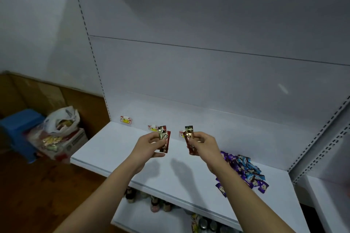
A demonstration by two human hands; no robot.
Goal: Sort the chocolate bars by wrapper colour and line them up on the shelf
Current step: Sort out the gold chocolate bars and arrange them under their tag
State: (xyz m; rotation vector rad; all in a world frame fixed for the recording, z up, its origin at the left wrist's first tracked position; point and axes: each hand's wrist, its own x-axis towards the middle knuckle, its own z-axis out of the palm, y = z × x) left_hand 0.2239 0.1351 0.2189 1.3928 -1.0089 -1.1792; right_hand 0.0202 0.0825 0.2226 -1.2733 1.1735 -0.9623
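Holding red bars [164, 141] in our left hand [149, 144] | right hand [202, 144] fingers pinching red-brown bars [190, 141] | purple-blue pile [244, 171] at 4 o'clock on shelf [113, 149]

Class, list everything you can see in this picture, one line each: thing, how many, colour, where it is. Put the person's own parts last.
Shelf: one, white, centre.
Loose chocolate bars: a pile, too many to count, purple and blue, on the shelf's right part.
Held chocolate bars, left: at least two, red and gold, above the shelf.
Held chocolate bars, right: at least two, red and gold, above the shelf.
Price tags: three, red and white, along the shelf's back.
Bottles: several, colours unclear, on the shelf below.
Stool: one, blue, floor at left.
Plastic bag: one, white, on a box beside the stool.
Left hand: holds bars.
Right hand: holds bars.
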